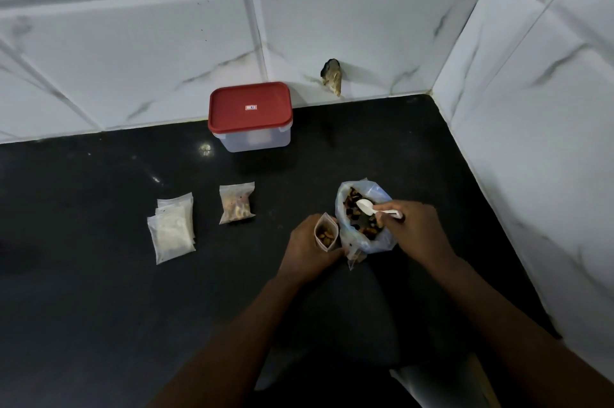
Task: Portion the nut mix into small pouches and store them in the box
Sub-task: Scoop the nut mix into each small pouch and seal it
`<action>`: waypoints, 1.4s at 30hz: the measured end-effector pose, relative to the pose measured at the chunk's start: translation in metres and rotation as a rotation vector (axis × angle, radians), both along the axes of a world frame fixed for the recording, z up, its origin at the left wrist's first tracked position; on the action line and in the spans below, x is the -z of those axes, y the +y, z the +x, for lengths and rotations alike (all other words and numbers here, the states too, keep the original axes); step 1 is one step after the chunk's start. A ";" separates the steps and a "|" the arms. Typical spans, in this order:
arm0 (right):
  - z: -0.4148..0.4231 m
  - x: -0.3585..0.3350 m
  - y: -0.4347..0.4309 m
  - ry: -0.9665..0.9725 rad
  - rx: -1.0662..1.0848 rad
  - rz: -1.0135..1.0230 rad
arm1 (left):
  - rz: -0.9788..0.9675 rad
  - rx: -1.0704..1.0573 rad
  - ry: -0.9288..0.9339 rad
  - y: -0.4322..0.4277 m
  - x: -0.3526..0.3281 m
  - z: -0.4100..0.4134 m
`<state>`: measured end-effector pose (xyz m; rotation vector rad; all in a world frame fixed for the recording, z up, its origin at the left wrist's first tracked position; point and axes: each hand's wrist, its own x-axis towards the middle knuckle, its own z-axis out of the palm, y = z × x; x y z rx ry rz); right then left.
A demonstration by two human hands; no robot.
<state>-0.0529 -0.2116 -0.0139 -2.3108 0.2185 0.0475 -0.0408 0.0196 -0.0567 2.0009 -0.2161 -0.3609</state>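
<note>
Pouch stack lay on worktop, left; filled pouch just beside; lidded box behind, by wall. Left hand fingers gripped open pouch holding nuts, touching bag. Right hand fingers pinched spoon, bowl over bag.

We stand in a home kitchen corner: black stone counter, marble-look wall tiles, red-lidded food box.

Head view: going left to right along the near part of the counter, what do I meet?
Stack of whitish pouches → filled pouch → left hand → open pouch it holds → nut mix bag → right hand gripping the white spoon.
</note>
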 end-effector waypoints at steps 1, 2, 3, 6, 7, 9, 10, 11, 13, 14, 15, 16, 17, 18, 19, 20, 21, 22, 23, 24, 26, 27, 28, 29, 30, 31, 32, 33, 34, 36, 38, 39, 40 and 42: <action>0.002 0.003 0.003 -0.027 -0.031 -0.060 | 0.004 0.004 0.006 0.000 -0.001 0.000; 0.004 0.005 0.006 -0.043 -0.064 -0.115 | 0.004 0.009 0.012 -0.001 -0.001 0.000; 0.006 0.006 0.009 -0.044 -0.097 -0.159 | 0.004 0.013 0.017 -0.001 -0.002 0.000; 0.007 0.009 0.017 -0.021 -0.194 -0.239 | 0.016 0.011 0.037 -0.002 -0.001 -0.001; 0.006 0.009 0.020 -0.020 -0.221 -0.245 | 0.025 0.009 0.045 -0.002 0.000 -0.001; 0.002 0.008 0.020 -0.004 -0.263 -0.233 | 0.036 0.012 0.064 -0.002 0.001 0.001; 0.001 0.006 0.018 0.014 -0.277 -0.212 | 0.042 0.015 0.079 -0.002 0.001 0.002; 0.001 0.004 0.015 0.045 -0.281 -0.181 | 0.046 0.017 0.091 -0.002 0.001 0.003; 0.003 -0.002 0.008 0.151 -0.236 -0.081 | 0.045 0.023 0.105 -0.001 0.002 0.005; 0.005 -0.005 0.007 0.216 -0.182 -0.017 | 0.043 0.030 0.107 -0.001 0.002 0.005; 0.008 -0.007 0.006 0.269 -0.115 0.046 | 0.045 0.039 0.105 -0.002 0.002 0.005; 0.010 -0.007 0.008 0.307 -0.043 0.108 | 0.046 0.046 0.105 -0.002 0.001 0.006; 0.012 -0.008 0.012 0.329 0.020 0.167 | 0.045 0.049 0.109 -0.002 0.001 0.006; 0.012 -0.008 0.015 0.345 0.066 0.221 | 0.041 0.052 0.114 -0.002 0.001 0.006; 0.012 -0.008 0.019 0.363 0.096 0.268 | 0.038 0.057 0.115 -0.002 0.001 0.006; 0.011 -0.009 0.021 0.387 0.115 0.302 | 0.037 0.059 0.112 -0.001 0.002 0.006; 0.011 -0.010 0.022 0.415 0.134 0.328 | 0.036 0.058 0.108 0.000 0.003 0.005; 0.011 -0.011 0.021 0.440 0.159 0.347 | 0.034 0.052 0.109 0.000 0.004 0.005; 0.012 -0.012 0.021 0.461 0.188 0.364 | 0.029 0.042 0.113 0.000 0.005 0.004; 0.012 -0.012 0.020 0.479 0.221 0.388 | 0.027 0.035 0.116 0.000 0.006 0.004; 0.014 -0.012 0.021 0.517 0.293 0.486 | 0.027 0.043 0.122 0.000 0.007 0.004; 0.014 -0.012 0.022 0.537 0.328 0.554 | 0.025 0.055 0.134 0.000 0.007 0.005; 0.014 -0.013 0.023 0.554 0.359 0.621 | 0.021 0.063 0.146 0.001 0.006 0.005; 0.015 -0.013 0.024 0.570 0.383 0.677 | 0.018 0.066 0.155 0.002 0.004 0.006; 0.014 -0.014 0.023 0.584 0.399 0.721 | 0.016 0.066 0.158 0.003 0.002 0.006; 0.014 -0.014 0.022 0.593 0.408 0.754 | 0.015 0.065 0.156 0.004 0.001 0.007; 0.013 -0.014 0.020 0.598 0.411 0.776 | 0.010 0.064 0.155 0.005 0.000 0.007; 0.012 -0.014 0.017 0.602 0.408 0.787 | 0.008 0.062 0.156 0.005 0.000 0.007; 0.011 -0.015 0.014 0.605 0.400 0.790 | 0.005 0.061 0.158 0.005 -0.001 0.006; 0.009 -0.016 0.010 0.607 0.378 0.783 | 0.002 0.064 0.160 0.005 -0.001 0.006; 0.008 -0.015 0.013 0.602 0.355 0.756 | -0.001 0.079 0.156 0.005 0.000 0.006; 0.009 -0.015 0.015 0.597 0.344 0.745 | -0.006 0.088 0.153 0.004 0.001 0.006; 0.009 -0.014 0.019 0.592 0.339 0.745 | -0.012 0.092 0.151 0.005 0.001 0.006; 0.008 -0.014 0.023 0.592 0.347 0.768 | -0.015 0.099 0.156 0.006 0.002 0.005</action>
